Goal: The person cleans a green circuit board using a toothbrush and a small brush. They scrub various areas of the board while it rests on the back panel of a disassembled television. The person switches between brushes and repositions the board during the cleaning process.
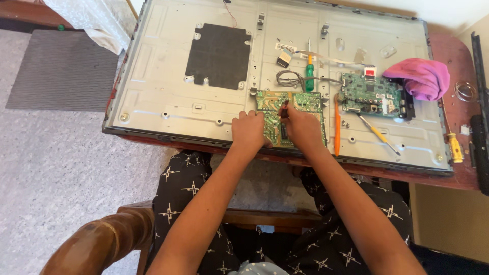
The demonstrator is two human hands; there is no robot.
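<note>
Left hand (248, 128) curled over the left edge of the green circuit board (291, 118), fingers bent close together, pressing on the board. Right hand (301, 127) resting on the same board, fingers (286, 113) pinched shut around a small dark tool (284, 105), too small to identify. Board lying flat on the grey metal back panel (163, 86) of a large screen, near its front edge, above the lap. Just right of the board, an orange pry tool (336, 125). Behind the board, a green-handled screwdriver (308, 74) and coiled grey wires (290, 79). Farther right, a second green board (371, 95), a yellow-handled screwdriver (378, 134) and a pink cloth (420, 77). Panel carried on a reddish wooden surface (453, 56).
</note>
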